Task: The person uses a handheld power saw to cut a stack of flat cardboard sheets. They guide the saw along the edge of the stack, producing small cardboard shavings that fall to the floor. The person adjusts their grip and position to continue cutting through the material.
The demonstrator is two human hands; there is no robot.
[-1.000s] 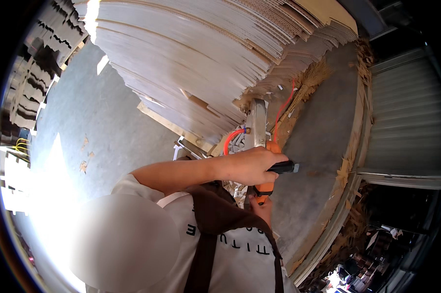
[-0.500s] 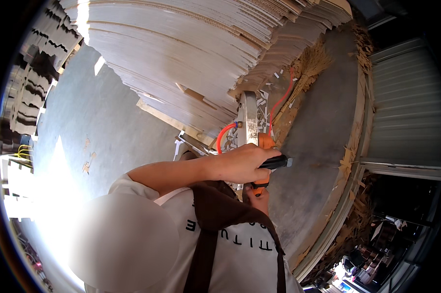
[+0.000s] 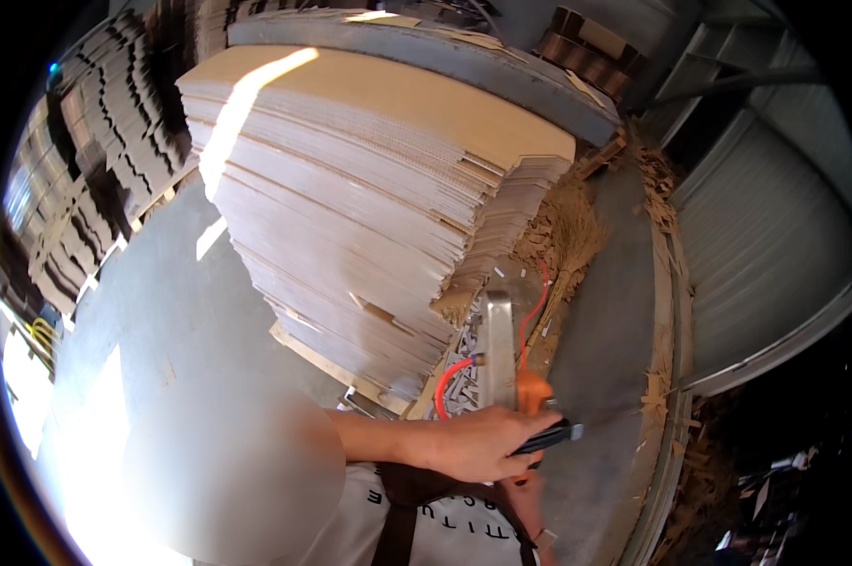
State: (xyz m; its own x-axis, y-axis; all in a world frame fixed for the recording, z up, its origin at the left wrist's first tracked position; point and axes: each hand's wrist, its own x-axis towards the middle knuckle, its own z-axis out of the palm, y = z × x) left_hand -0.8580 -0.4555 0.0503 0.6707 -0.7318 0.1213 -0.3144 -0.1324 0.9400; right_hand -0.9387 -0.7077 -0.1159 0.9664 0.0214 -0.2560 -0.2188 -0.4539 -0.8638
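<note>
Power tool, long silver housing with an orange body, sits right of centre in front of the person, its far end near the close right corner of the cardboard stack; can't tell if it touches. Looks heavy and rigid, metal up front, so I'd expect it to be nose-heavy and want two hands. Bare metal probably slick; no place to hold. Best grip: black side handle plus the rear of the orange body. Left hand is wrapped round that handle, forearm across the chest. Right hand is low at the rear end, mostly hidden; can't tell how firmly it's closed. Hands close together. Weak spot, I'd guess: the red hose looping off the housing's left side at a small fitting. Flexible, likely to drag or snag; don't lift by it. Stack sheets look light and stiff singly, edges easily crushed. Offcuts lie beside the housing, below the stack corner. Beyond, a straw broom with a thin red line near it, on the grey floor.
</note>
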